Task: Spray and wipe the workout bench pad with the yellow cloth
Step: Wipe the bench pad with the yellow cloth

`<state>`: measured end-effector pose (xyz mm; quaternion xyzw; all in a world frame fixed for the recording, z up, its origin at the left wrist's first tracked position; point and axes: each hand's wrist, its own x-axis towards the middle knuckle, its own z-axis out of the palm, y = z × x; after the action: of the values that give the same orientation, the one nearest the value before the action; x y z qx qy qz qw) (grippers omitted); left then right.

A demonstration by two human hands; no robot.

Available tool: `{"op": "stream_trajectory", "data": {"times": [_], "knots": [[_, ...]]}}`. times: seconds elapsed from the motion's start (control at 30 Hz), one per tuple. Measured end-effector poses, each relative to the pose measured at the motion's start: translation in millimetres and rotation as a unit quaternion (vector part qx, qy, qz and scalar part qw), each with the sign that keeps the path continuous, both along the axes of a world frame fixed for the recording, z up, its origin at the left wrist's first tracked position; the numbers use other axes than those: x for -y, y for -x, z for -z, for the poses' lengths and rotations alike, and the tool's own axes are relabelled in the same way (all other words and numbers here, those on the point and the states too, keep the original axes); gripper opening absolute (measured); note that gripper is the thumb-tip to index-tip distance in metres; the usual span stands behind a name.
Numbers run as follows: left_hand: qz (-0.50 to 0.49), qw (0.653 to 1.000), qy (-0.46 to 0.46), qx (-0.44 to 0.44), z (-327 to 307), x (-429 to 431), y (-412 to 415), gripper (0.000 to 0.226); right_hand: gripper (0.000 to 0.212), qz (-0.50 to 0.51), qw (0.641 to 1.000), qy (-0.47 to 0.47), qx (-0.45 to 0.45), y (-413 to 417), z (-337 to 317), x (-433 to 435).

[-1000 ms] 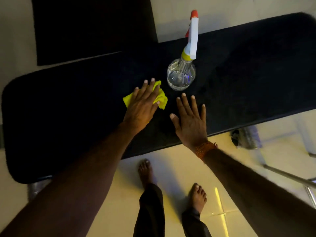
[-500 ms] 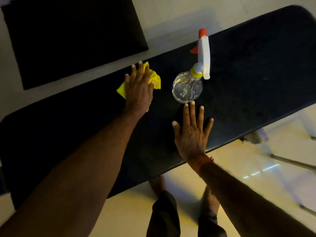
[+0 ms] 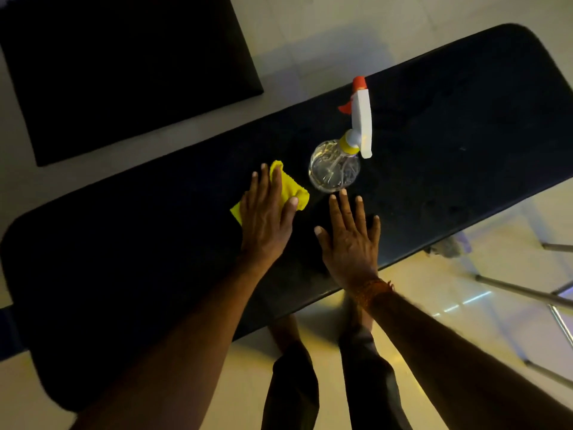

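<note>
The long black bench pad (image 3: pixel 449 144) runs diagonally across the view. My left hand (image 3: pixel 266 218) lies flat on the yellow cloth (image 3: pixel 290 189) and presses it onto the pad near the middle. Just right of the cloth stands a clear spray bottle (image 3: pixel 336 166) with a white trigger head and orange nozzle. My right hand (image 3: pixel 350 240) rests flat on the pad with fingers spread and nothing in it; its fingertips are just short of the bottle's base.
A second black pad or mat (image 3: pixel 117 66) lies on the pale floor beyond the bench. Metal frame legs (image 3: pixel 524 293) stick out at the right. My bare feet and dark trouser legs (image 3: pixel 294 383) stand under the near edge of the bench.
My left hand has slid the cloth back toward me and slightly right, closer to the bottle. The right hand has stayed flat on the pad. The camera view has shifted.
</note>
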<state>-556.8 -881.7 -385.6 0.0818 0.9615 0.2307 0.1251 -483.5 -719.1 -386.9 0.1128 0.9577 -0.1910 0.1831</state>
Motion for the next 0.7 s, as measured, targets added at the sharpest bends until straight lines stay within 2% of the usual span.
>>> {"op": "stream_trajectory", "data": {"times": [0.1,0.17,0.23,0.3,0.37,0.43,0.5,0.53,0.63,0.67,0.7], "knots": [[-0.109,0.993,-0.024,-0.03,-9.2,6.1,-1.2,0.065,0.069,0.022,0.999,0.018,-0.029,-1.0,-6.9,15.9],[-0.176,0.984,-0.016,0.035,-12.5,14.7,6.6,0.068,0.068,0.017,0.998,0.039,-0.051,-3.3,-11.3,27.1],[-0.217,0.968,-0.053,0.114,-15.1,22.6,12.5,0.056,0.068,0.027,0.994,0.079,-0.066,-2.0,-16.3,32.8],[-0.193,0.971,-0.088,0.11,-21.4,29.0,10.3,0.044,0.067,0.049,0.986,0.136,-0.083,4.3,-20.4,31.7],[-0.158,0.979,-0.103,0.084,-28.7,33.8,5.5,0.042,0.066,0.07,0.967,0.228,-0.089,13.9,-24.1,27.2],[-0.167,0.954,-0.211,0.128,-35.9,40.1,3.7,0.046,0.062,0.092,0.928,0.358,-0.046,26.4,-30.2,25.3],[-0.199,0.883,-0.373,0.206,-47.2,46.4,1.6,0.055,0.05,0.124,0.862,0.49,0.026,39.1,-35.7,28.1],[-0.209,0.851,-0.424,0.23,-51.7,49.3,0.2,0.058,0.051,0.152,0.821,0.547,0.061,45.3,-36.6,30.0],[-0.224,0.775,-0.524,0.272,-60.0,52.9,-5.2,0.057,0.06,0.207,0.705,0.655,0.177,60.8,-38.8,29.0],[-0.233,0.765,-0.535,0.272,-62.1,53.3,-7.1,0.056,0.054,0.202,0.689,0.671,0.185,63.2,-39.0,29.3],[-0.25,0.773,-0.523,0.258,-65.0,53.7,-8.9,0.056,0.047,0.2,0.69,0.675,0.168,63.8,-38.7,30.7]]}}
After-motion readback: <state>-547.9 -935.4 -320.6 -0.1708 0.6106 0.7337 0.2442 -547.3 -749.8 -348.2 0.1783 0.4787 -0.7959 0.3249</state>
